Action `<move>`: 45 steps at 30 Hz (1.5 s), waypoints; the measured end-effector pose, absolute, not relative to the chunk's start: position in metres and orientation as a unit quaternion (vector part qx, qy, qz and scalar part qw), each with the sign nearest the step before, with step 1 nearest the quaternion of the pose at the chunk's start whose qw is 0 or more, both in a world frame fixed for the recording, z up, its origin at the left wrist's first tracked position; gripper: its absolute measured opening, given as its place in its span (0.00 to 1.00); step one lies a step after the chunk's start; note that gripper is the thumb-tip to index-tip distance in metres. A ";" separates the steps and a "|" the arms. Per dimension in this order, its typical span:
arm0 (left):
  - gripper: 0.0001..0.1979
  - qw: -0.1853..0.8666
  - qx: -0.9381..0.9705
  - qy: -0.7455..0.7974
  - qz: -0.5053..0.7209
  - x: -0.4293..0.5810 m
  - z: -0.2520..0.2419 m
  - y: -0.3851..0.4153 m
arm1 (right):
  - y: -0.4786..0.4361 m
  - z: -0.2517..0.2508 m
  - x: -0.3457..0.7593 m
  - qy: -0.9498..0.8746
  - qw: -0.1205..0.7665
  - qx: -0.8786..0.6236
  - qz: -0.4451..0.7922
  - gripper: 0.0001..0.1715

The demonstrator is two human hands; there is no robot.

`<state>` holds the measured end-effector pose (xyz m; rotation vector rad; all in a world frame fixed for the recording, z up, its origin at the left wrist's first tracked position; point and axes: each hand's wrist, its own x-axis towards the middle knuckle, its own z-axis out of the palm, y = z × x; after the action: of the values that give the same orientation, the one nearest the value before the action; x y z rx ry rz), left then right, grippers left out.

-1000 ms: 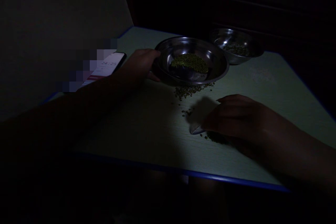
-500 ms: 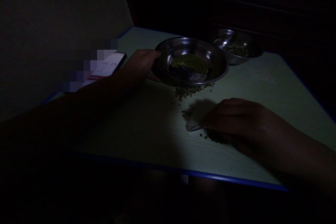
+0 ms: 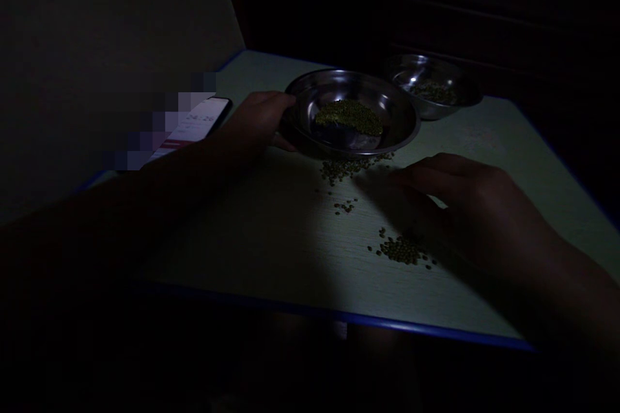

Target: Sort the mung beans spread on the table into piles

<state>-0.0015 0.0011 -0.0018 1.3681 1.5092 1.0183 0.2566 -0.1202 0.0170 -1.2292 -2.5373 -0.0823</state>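
My left hand (image 3: 256,119) grips the near-left rim of a large steel bowl (image 3: 407,132) that holds a heap of small green beans (image 3: 349,116). My right hand (image 3: 465,200) hovers low over the table, right of the bowl, its fingers pointing left. They seem closed on a thin dark flat piece (image 3: 387,197), hard to make out in the gloom. A small pile of loose beans (image 3: 402,250) lies just in front of that hand. More spilled beans (image 3: 343,168) lie by the bowl's near edge.
A smaller steel bowl (image 3: 465,100) with a few beans stands at the back right. A lit phone (image 3: 194,126) lies at the left. The pale table (image 3: 271,232) has a blue front edge (image 3: 339,316). The surroundings are very dark.
My right hand has lifted off the table and moved back toward the bowl, uncovering the small bean pile it was resting over. The left hand and bowl have not moved.
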 end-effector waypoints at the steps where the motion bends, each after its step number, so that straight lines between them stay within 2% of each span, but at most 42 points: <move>1: 0.14 0.416 0.545 0.604 0.406 -0.002 -0.002 0.001 | -0.121 0.017 0.256 -0.891 0.170 -0.421 -0.016 0.18; 4: 0.14 0.411 0.549 0.610 0.396 -0.001 -0.001 0.000 | -0.123 0.018 0.254 -0.908 0.182 -0.378 0.013 0.18; 16: 0.14 0.412 0.552 0.606 0.398 0.000 0.001 -0.001 | -0.122 0.016 0.252 -0.929 0.172 -0.328 -0.011 0.19; 24: 0.15 0.399 0.560 0.609 0.396 -0.001 -0.001 -0.001 | -0.119 0.007 0.247 -0.936 0.219 -0.274 -0.035 0.16; 36: 0.14 0.412 0.554 0.599 0.405 -0.004 -0.003 0.002 | -0.117 0.009 0.254 -0.934 0.168 -0.314 -0.007 0.18; 45: 0.14 0.413 0.553 0.597 0.409 -0.003 -0.004 0.002 | -0.116 0.004 0.247 -0.925 0.185 -0.330 -0.043 0.19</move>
<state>-0.0033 0.0019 -0.0040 1.3903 1.5020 1.0289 0.2471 -0.1160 0.0040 -0.9312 -2.6063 -0.1225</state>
